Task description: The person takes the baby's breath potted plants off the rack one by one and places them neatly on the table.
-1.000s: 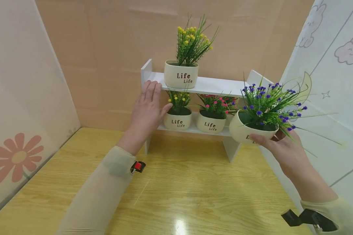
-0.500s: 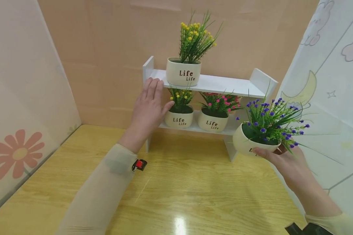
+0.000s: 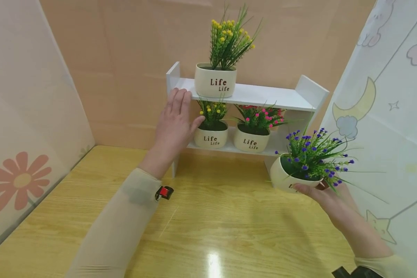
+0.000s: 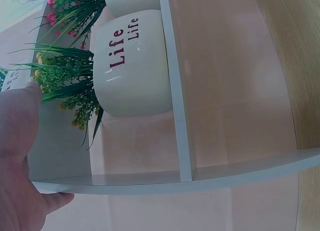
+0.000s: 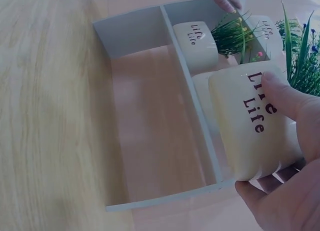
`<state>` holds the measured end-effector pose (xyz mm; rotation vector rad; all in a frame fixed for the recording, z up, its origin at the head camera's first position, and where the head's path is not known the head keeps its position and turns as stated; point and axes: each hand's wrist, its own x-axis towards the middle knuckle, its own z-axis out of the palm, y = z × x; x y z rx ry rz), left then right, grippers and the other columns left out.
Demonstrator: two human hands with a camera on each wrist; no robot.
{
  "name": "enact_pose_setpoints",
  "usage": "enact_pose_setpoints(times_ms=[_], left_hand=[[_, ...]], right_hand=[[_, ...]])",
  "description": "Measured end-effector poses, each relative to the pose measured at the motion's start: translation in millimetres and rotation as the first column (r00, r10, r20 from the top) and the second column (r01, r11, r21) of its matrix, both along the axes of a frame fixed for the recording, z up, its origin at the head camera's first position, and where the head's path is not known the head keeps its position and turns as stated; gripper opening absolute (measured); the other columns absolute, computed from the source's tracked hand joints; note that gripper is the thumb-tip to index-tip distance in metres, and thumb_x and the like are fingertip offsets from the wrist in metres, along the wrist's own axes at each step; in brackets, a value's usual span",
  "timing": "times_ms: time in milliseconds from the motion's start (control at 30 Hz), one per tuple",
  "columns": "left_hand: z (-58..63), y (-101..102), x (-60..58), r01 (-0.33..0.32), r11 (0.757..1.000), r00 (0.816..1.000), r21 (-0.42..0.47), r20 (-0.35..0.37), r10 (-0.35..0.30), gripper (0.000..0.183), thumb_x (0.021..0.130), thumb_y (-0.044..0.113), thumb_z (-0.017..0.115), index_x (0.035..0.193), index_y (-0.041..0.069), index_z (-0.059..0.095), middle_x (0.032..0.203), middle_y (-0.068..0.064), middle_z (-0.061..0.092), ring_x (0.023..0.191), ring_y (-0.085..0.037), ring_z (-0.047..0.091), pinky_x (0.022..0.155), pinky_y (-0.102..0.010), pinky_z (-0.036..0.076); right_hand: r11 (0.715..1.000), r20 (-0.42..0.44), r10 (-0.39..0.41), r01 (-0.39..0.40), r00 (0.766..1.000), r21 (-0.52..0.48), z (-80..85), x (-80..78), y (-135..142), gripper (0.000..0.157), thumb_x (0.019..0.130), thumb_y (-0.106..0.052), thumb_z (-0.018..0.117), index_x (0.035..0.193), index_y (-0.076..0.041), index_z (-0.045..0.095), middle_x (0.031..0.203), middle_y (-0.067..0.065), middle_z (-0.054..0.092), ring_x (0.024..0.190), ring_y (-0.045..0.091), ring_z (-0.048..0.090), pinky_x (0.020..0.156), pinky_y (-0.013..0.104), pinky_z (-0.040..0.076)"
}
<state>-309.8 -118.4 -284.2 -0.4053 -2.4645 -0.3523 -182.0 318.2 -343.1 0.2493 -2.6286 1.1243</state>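
Purple-flowered pot [image 3: 293, 179]: pinched in your right hand [image 3: 330, 200], thumb in front, before the shelf's [image 3: 212, 150] right end. Your left hand [image 3: 173, 125], fingers extended, touches its upper left edge. Room: upper board [image 3: 264, 94], between upper yellow-flowered pot [image 3: 215, 83] and right end panel [image 3: 312, 92].

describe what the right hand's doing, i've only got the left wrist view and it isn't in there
Observer: The right hand grips a pot of purple flowers, its thumb on the front by the lettering.
Operator: ok and what colour flowers are in the pot on the top shelf, can't make them out
Observer: Yellow; the head view shows them above the pot on the top shelf.
Operator: where's the purple one being held
Observer: In front of the right end of the white shelf unit, as the head view shows.
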Motion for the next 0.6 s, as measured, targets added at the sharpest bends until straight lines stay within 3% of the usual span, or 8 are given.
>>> enact_pose_setpoints(times_ms=[100, 233, 333, 400, 467, 567, 600], left_hand=[[0.6, 0.0, -0.3, 0.001, 1.000, 1.000, -0.007, -0.007, -0.001, 0.085, 0.115, 0.053, 0.053, 0.171, 0.002, 0.016, 0.175, -0.018, 0.016, 0.168, -0.034, 0.004, 0.136, -0.047, 0.015], [0.1, -0.3, -1.4, 0.006, 1.000, 1.000, -0.016, -0.027, -0.006, 0.083, 0.115, 0.053, 0.052, 0.170, 0.001, 0.017, 0.174, -0.018, 0.017, 0.168, -0.035, 0.006, 0.136, -0.044, 0.013], [-0.3, -0.3, -2.2, 0.011, 1.000, 0.999, -0.013, -0.035, -0.011, 0.083, 0.115, 0.053, 0.052, 0.170, 0.002, 0.017, 0.174, -0.018, 0.018, 0.167, -0.035, 0.006, 0.136, -0.043, 0.012], [-0.2, -0.2, -2.1, 0.010, 1.000, 0.999, -0.006, -0.032, -0.010, 0.083, 0.115, 0.053, 0.052, 0.170, 0.002, 0.017, 0.174, -0.018, 0.018, 0.168, -0.034, 0.006, 0.136, -0.044, 0.014], [-0.1, -0.1, -2.3, 0.006, 1.000, 1.000, -0.001, -0.027, -0.006, 0.083, 0.115, 0.053, 0.053, 0.170, 0.003, 0.017, 0.174, -0.017, 0.017, 0.168, -0.034, 0.006, 0.136, -0.046, 0.017], [0.0, 0.2, -2.3, 0.000, 1.000, 1.000, 0.003, -0.020, 0.000, 0.083, 0.114, 0.054, 0.053, 0.170, 0.004, 0.017, 0.174, -0.016, 0.017, 0.168, -0.033, 0.005, 0.135, -0.048, 0.021], [0.0, 0.4, -2.5, -0.001, 1.000, 1.000, 0.003, -0.019, 0.001, 0.083, 0.114, 0.054, 0.053, 0.170, 0.004, 0.017, 0.174, -0.016, 0.017, 0.167, -0.033, 0.005, 0.134, -0.048, 0.022]], right_hand=[[1.000, 0.009, 0.002, -0.002, 1.000, 0.011, -7.6, -1.7, 2.2, 0.081, 0.100, -0.024, 0.086, 0.165, -0.015, 0.040, 0.147, 0.005, 0.055, 0.115, 0.001, 0.058, 0.085, 0.013, 0.052], [0.996, 0.039, -0.043, 0.040, 0.998, 0.085, -15.6, -1.2, 7.2, 0.069, 0.100, -0.035, 0.085, 0.157, -0.017, 0.050, 0.135, 0.008, 0.060, 0.105, 0.007, 0.057, 0.077, 0.019, 0.051], [0.999, 0.038, -0.020, 0.019, 0.999, 0.045, -23.8, -2.4, 10.4, 0.070, 0.100, -0.031, 0.086, 0.158, -0.018, 0.050, 0.135, 0.002, 0.061, 0.108, 0.005, 0.058, 0.080, 0.018, 0.053], [0.997, 0.063, -0.036, 0.032, 0.997, 0.064, -27.4, -2.3, 13.2, 0.068, 0.100, -0.035, 0.086, 0.156, -0.018, 0.052, 0.129, 0.003, 0.064, 0.108, 0.012, 0.061, 0.078, 0.021, 0.053], [0.999, 0.087, -0.024, 0.020, 0.996, 0.043, -32.0, -3.8, 16.9, 0.071, 0.100, -0.035, 0.086, 0.159, -0.017, 0.050, 0.141, 0.005, 0.064, 0.125, 0.020, 0.063, 0.086, 0.015, 0.052], [0.995, 0.147, -0.053, 0.040, 0.988, 0.089, -36.9, -3.6, 23.6, 0.076, 0.100, -0.046, 0.084, 0.161, -0.017, 0.049, 0.148, 0.013, 0.062, 0.133, 0.039, 0.059, 0.086, 0.013, 0.049], [0.997, 0.149, -0.042, 0.032, 0.988, 0.070, -39.9, -4.1, 25.5, 0.079, 0.100, -0.044, 0.084, 0.164, -0.017, 0.046, 0.155, 0.012, 0.058, 0.139, 0.036, 0.056, 0.088, 0.010, 0.047]])
